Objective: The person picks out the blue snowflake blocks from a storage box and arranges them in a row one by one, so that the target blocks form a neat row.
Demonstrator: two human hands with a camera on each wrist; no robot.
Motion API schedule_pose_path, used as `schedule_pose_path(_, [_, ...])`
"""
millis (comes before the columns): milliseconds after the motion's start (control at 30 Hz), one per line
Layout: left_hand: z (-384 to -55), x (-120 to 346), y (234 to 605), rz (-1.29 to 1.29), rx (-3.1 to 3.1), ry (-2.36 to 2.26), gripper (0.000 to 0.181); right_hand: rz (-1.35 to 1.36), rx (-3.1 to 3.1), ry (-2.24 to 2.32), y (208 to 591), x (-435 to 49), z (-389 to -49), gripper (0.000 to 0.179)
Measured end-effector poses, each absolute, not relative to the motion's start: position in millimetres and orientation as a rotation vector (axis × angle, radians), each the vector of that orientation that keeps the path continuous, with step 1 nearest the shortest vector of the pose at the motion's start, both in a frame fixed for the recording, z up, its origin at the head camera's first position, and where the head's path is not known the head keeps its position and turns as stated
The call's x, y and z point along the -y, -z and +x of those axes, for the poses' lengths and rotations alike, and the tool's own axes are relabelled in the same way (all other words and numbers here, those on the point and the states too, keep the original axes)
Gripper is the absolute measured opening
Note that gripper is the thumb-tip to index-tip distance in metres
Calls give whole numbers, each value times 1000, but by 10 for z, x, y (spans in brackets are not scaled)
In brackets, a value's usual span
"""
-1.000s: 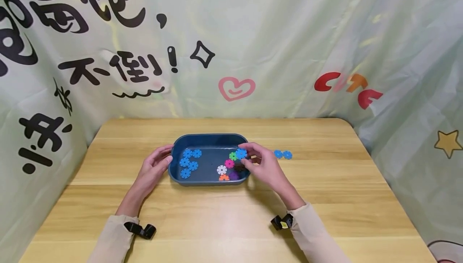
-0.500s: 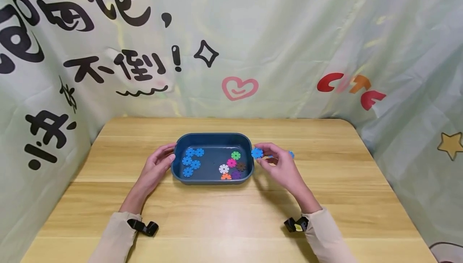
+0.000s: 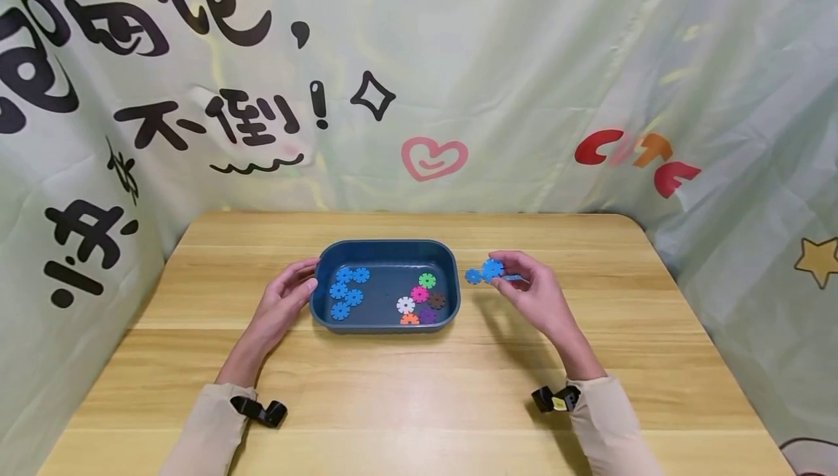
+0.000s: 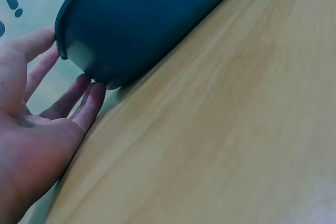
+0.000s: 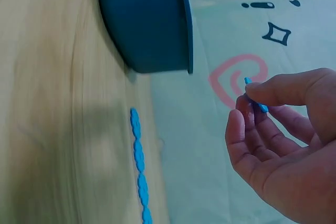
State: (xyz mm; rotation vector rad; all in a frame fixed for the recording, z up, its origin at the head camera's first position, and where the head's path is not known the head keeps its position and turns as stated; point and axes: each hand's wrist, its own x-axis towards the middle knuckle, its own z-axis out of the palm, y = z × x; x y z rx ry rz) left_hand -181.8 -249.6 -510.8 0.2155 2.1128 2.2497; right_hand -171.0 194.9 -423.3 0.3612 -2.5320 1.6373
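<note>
My left hand (image 3: 286,300) rests its fingertips against the left end of a dark blue plastic bin (image 3: 386,329); in the left wrist view the bin's outer wall (image 4: 136,24) meets those fingers, extended and slightly bent. To the right of the bin, my right hand (image 3: 538,292) pinches a blue snowflake disc (image 3: 492,268) between thumb and fingertips. The right wrist view shows that held disc (image 5: 262,107) edge-on, clear of the table. Below it a row of several blue snowflake discs (image 5: 138,156) lies flat on the wood, partly hidden by my right hand in the head view.
Inside the bin, several blue discs (image 3: 338,291) lie at the left. Green (image 3: 427,281), pink (image 3: 419,294), white (image 3: 405,306), brown (image 3: 436,300), purple (image 3: 427,315) and orange (image 3: 409,319) discs lie at the right. A printed curtain (image 3: 524,97) hangs behind the wooden table (image 3: 419,403).
My right hand has carried the blue snowflake disc from over the bin's right end out to the right, above the row on the table. The left hand stays at the bin.
</note>
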Motion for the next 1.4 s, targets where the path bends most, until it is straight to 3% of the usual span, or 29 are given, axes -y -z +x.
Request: schedule_pose_path(1400, [-1816,2496,5111,221,-2076,-2275,48,198,2579,-1470,4387,-2516,-1882,37])
